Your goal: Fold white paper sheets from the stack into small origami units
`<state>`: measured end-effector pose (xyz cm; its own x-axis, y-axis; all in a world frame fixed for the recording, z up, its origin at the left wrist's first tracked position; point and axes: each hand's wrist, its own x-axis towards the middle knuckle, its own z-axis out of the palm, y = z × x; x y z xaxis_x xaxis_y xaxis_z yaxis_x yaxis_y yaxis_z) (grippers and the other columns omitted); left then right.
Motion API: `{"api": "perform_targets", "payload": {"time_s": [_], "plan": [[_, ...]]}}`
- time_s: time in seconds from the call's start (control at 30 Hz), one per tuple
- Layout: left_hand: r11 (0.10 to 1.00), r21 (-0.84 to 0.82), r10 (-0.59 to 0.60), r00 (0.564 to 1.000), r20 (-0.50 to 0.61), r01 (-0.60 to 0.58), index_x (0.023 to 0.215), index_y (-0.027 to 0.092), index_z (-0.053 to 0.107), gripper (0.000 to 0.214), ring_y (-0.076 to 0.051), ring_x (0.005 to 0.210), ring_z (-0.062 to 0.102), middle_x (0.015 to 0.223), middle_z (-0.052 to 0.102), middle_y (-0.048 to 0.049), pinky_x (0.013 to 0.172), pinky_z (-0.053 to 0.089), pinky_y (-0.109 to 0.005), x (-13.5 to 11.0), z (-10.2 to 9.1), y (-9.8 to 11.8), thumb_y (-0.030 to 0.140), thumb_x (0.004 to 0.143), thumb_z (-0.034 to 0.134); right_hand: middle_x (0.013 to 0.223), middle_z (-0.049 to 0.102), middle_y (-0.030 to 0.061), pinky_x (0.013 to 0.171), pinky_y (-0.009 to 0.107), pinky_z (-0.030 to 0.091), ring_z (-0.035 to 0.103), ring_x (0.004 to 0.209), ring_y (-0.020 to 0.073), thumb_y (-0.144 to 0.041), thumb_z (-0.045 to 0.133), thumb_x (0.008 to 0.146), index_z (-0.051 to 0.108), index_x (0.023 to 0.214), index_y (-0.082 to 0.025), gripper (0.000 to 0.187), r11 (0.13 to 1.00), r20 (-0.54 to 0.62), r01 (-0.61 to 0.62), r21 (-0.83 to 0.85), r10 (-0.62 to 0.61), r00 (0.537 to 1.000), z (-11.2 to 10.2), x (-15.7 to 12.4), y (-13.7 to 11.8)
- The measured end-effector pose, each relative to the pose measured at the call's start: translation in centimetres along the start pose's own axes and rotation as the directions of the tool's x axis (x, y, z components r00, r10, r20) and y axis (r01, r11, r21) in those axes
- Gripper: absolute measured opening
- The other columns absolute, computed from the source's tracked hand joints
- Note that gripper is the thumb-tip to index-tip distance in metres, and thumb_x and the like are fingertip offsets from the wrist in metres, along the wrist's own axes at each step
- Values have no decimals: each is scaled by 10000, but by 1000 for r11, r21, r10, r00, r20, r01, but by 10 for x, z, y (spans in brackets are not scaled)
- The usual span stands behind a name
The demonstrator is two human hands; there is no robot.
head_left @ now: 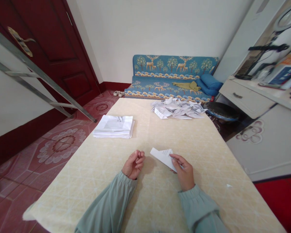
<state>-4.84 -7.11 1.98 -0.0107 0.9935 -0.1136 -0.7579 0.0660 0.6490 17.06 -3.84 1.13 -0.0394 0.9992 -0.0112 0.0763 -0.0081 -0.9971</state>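
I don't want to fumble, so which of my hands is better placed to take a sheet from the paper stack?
Probably your left hand: it's nearer the paper stack and holds nothing visible, while your right hand grips the folded paper.

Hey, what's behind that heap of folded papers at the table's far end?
Behind the heap of folded papers is a blue patterned sofa, with a yellowish-green cloth on its seat. The heap covers part of the sofa's lower front, so that can't be seen.
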Motion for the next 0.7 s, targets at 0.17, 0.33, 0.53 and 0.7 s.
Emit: {"api": "perform_targets", "payload": {"time_s": [0.17,0.33,0.53,0.7], "plan": [[913,386,153,988,-27,-131,839,151,567,244,-27,509,352,888,560,-36,406,293,-139,1,8,-12,329,722,686,832,698,53,551,284,557,629,699,191,-435,646,732,661,1003,-178,373,996,-10,23,87,-22,1000,-2,-2,-3],[315,850,477,845,242,-421,1173,239,553,427,-208,941,533,1245,492,-116,665,480,-296,-6,18,-22,214,752,623,749,694,48,487,266,534,619,581,169,-438,666,708,674,990,-169,390,995,25,-32,100,29,999,-2,-4,-9],[-232,841,424,727,540,-489,936,356,708,289,-268,1190,422,1214,576,-26,981,351,-478,-11,21,-23,153,797,556,628,667,27,451,273,523,577,488,148,-441,674,683,713,923,-175,360,992,94,-55,117,44,995,-1,-5,-10],[-291,809,391,709,587,-510,894,370,725,262,-263,1080,490,1061,665,-25,918,367,-448,-10,19,-22,172,779,598,687,684,37,463,294,521,594,539,173,-463,668,675,726,878,-194,342,983,150,-93,160,69,986,1,-8,-12]]}}
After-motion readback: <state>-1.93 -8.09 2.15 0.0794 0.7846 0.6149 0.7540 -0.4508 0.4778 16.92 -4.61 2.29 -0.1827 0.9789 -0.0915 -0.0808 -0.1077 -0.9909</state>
